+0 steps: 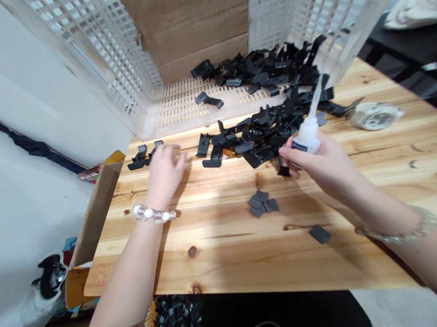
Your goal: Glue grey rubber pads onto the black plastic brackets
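Observation:
My right hand (327, 159) is closed around a small white glue bottle (307, 134) with a dark label, its long thin nozzle pointing up. A black part (283, 167) shows just beside those fingertips; whether they touch it I cannot tell. My left hand (166, 173) is over the table's left side, thumb and fingers apart, seemingly holding nothing. It partly covers one of the black plastic clips (139, 158) lying there. Between my hands is a heap of black clips (258, 134). Closer to me lie several small dark square pads (262, 203) and a single pad (319, 233).
A white plastic basket (140, 123), tipped on its side with cardboard (191, 12) in it, holds more black clips. A roll of tape (374, 115) lies right on the wooden table (227, 262). Below the front edge is a container of small dark pieces (179, 323).

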Demonstrator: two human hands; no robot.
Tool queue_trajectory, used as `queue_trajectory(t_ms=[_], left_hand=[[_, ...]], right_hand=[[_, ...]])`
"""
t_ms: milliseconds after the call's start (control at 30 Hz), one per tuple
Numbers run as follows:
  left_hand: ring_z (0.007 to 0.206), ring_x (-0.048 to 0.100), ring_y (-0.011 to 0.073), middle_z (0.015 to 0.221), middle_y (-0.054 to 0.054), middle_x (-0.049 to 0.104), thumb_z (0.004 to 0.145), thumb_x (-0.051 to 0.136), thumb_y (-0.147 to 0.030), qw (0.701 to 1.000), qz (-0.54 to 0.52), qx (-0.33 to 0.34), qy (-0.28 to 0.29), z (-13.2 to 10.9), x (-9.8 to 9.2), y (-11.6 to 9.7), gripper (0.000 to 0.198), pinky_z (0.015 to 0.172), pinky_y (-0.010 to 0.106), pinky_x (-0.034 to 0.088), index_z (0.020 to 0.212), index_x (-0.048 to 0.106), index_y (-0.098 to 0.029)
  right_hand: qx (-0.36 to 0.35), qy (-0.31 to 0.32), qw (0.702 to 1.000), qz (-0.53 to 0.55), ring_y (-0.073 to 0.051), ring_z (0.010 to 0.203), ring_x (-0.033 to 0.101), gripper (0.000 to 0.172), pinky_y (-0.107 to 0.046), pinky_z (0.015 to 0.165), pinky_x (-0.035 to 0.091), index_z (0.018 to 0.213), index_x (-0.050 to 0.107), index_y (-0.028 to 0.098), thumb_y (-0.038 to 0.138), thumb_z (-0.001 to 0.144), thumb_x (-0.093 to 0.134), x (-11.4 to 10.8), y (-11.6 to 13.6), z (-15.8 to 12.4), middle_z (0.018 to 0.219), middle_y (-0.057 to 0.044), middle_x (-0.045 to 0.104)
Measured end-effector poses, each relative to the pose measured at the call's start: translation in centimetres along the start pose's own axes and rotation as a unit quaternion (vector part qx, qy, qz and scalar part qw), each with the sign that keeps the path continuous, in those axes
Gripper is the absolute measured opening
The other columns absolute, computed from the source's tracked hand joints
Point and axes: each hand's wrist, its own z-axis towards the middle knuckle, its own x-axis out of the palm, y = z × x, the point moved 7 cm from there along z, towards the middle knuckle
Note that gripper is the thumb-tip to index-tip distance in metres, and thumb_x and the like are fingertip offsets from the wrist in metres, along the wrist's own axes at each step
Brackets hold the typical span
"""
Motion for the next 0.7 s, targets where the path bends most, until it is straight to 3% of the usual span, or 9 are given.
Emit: queue_trajectory(t_ms=[100,200,300,400,467,533,600,700], left_hand=[[0.115,0.055,0.0235,0.12,0.01,0.06,0.094,0.051,-0.038,0.986,-0.092,0.106,0.091,-1.2,2.5,-5.0,0.034,0.102,0.036,0.042,0.121,0.055,-0.018],[0.117,0.053,0.025,0.123,0.011,0.057,0.092,0.055,-0.035,0.978,-0.09,0.153,0.112,-2.1,3.6,-7.3,0.034,0.101,0.038,0.041,0.121,0.053,-0.018],[0.101,0.056,0.0254,0.104,0.009,0.059,0.091,0.056,-0.039,0.983,-0.049,0.142,0.107,-2.4,3.7,-7.3,0.021,0.089,0.038,0.044,0.097,0.057,-0.019],[0.083,0.056,0.0236,0.083,0.005,0.056,0.09,0.056,-0.044,0.989,-0.018,0.109,0.099,-2.5,3.3,-6.5,0.026,0.073,0.035,0.042,0.079,0.051,-0.02],[0.075,0.055,0.0221,0.078,0.003,0.055,0.089,0.056,-0.045,0.994,-0.027,0.062,0.081,-2.4,2.9,-5.8,0.025,0.066,0.033,0.04,0.085,0.051,-0.021],[0.078,0.058,0.0221,0.087,0.004,0.059,0.087,0.059,-0.046,0.995,-0.055,0.045,0.077,-2.3,2.9,-5.5,0.032,0.067,0.032,0.041,0.104,0.051,-0.02],[0.091,0.059,0.0237,0.102,0.006,0.06,0.086,0.061,-0.045,0.99,-0.068,0.082,0.093,-2.3,3.2,-6.0,0.042,0.074,0.033,0.044,0.118,0.049,-0.021],[0.098,0.057,0.0251,0.104,0.007,0.059,0.089,0.057,-0.043,0.985,-0.052,0.125,0.109,-2.3,3.5,-6.6,0.03,0.08,0.035,0.044,0.109,0.054,-0.021]], right_hand=[[0.02,0.022,1.0,-0.007,-0.01,0.045,0.048,0.02,-0.024,0.043,0.041,0.074,0.053,0.021,0.024,0.071,0.073,0.6,-0.2,-0.1,0.058,0.004,0.057],[0.035,0.081,0.995,-0.056,-0.011,0.053,0.051,0.019,-0.025,0.049,0.043,0.074,0.055,0.021,0.023,0.069,0.073,1.6,-0.8,-0.4,0.069,0.001,0.062],[0.012,0.128,0.983,-0.133,-0.016,0.07,0.06,0.015,-0.03,0.064,0.049,0.077,0.058,0.021,0.021,0.07,0.071,2.3,-1.5,-0.6,0.085,-0.003,0.068],[-0.041,0.19,0.962,-0.194,-0.021,0.086,0.063,0.01,-0.034,0.078,0.05,0.081,0.059,0.021,0.02,0.074,0.066,3.2,-1.8,-1.0,0.093,-0.004,0.069],[-0.051,0.242,0.943,-0.225,-0.021,0.086,0.064,0.01,-0.034,0.077,0.05,0.084,0.061,0.021,0.019,0.075,0.065,3.7,-2.0,-1.4,0.093,-0.004,0.069],[-0.044,0.278,0.926,-0.25,-0.021,0.084,0.064,0.014,-0.032,0.074,0.049,0.088,0.063,0.022,0.019,0.075,0.065,4.1,-2.1,-1.8,0.092,-0.004,0.069],[-0.037,0.294,0.915,-0.273,-0.021,0.084,0.064,0.018,-0.031,0.072,0.048,0.092,0.063,0.023,0.018,0.074,0.065,4.4,-1.9,-2.2,0.092,-0.004,0.07],[-0.039,0.288,0.904,-0.313,-0.021,0.081,0.063,0.019,-0.03,0.069,0.044,0.091,0.062,0.022,0.016,0.073,0.064,4.6,-1.5,-2.4,0.09,-0.004,0.07]])
